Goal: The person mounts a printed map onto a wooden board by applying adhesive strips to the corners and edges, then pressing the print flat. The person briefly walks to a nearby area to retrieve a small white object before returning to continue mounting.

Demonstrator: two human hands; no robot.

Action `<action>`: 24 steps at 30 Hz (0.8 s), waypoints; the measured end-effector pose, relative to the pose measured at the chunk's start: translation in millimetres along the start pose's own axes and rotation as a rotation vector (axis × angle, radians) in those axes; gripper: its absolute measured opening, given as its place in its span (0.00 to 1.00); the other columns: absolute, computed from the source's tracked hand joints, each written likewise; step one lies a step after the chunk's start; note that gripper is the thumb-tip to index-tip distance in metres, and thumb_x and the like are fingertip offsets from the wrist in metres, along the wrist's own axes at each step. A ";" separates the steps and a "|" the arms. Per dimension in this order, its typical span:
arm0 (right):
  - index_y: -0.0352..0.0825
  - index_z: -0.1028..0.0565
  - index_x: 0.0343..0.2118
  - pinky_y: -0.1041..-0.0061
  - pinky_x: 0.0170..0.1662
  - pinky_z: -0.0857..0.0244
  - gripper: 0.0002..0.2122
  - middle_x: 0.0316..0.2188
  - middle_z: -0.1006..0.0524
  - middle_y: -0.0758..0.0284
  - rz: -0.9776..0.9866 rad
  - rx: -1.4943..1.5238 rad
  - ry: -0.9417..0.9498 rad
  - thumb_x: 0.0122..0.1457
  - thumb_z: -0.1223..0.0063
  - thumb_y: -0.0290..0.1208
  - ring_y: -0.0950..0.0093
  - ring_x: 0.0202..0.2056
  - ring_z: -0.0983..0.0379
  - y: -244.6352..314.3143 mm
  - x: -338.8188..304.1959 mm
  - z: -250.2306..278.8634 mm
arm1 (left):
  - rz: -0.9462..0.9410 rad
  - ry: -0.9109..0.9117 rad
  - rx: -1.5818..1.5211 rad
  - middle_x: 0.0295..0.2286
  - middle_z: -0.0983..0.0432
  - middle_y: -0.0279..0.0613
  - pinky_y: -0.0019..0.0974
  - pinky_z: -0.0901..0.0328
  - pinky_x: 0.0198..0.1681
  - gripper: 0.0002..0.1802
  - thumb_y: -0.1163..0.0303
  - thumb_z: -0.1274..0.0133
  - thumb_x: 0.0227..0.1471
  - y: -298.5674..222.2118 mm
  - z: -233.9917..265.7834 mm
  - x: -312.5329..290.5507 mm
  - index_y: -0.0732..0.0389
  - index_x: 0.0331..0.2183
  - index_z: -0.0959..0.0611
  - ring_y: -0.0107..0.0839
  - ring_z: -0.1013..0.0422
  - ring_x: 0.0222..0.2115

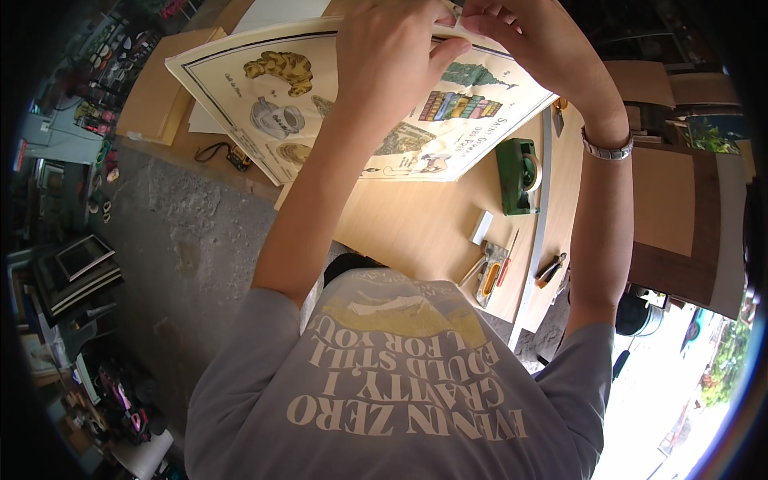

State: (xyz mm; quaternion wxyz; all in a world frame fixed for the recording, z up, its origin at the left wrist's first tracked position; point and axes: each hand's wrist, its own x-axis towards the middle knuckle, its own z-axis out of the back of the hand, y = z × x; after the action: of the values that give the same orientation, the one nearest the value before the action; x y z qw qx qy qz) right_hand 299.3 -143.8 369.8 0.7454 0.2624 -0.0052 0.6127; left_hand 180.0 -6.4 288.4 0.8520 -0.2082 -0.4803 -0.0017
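An illustrated print (264, 80) with coloured drawings and a dark border line stands tilted up on the wooden table, its face toward me. My left hand (392, 48) is closed over its upper edge, the thumb lying on the front and the other fingers mostly hidden behind. Beside it, at the same edge, my right hand (512, 28) has its fingers curled and pressed together. A small pale bit shows near those fingertips, but I cannot make out what it is. My left forearm crosses in front of the print and covers part of it.
On the table (384, 220) lie a green tape dispenser (512, 180), a small white block (482, 227), a staple gun (490, 276), a red-handled tool (504, 272), pliers (551, 270) and a long metal ruler (537, 248). A tape measure (238, 158) rests left of the print. Framed pieces (84, 260) stand far left.
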 end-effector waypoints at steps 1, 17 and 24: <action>0.27 0.22 0.34 0.68 0.37 0.30 0.05 0.28 0.21 0.56 0.011 -0.013 -0.003 0.59 0.42 0.24 0.63 0.32 0.22 0.3 0.3 -0.7 | -0.008 -0.007 0.003 0.26 0.19 0.48 0.49 0.33 0.39 0.14 0.69 0.31 0.43 0.3 -0.1 -0.2 0.63 0.31 0.19 0.50 0.23 0.31; 0.27 0.23 0.34 0.69 0.37 0.30 0.04 0.28 0.22 0.56 -0.044 0.002 0.016 0.59 0.42 0.23 0.65 0.31 0.22 6.2 -0.1 2.5 | 0.049 0.035 0.048 0.27 0.19 0.50 0.50 0.34 0.41 0.14 0.68 0.32 0.45 -6.4 5.4 -0.9 0.63 0.32 0.19 0.51 0.24 0.32; 0.27 0.23 0.34 0.70 0.36 0.30 0.04 0.28 0.21 0.57 0.004 0.014 0.008 0.60 0.42 0.22 0.67 0.30 0.23 5.6 -0.2 1.7 | 0.087 0.071 0.035 0.27 0.20 0.52 0.50 0.34 0.41 0.15 0.66 0.32 0.46 -7.3 6.4 -0.5 0.64 0.31 0.19 0.52 0.24 0.32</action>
State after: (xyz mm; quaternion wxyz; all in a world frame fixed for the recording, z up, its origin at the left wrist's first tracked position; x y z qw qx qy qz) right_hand 294.7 -144.0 373.4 0.7424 0.2652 0.0018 0.6152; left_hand 173.0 -10.9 293.5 0.8714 -0.2137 -0.4401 0.0362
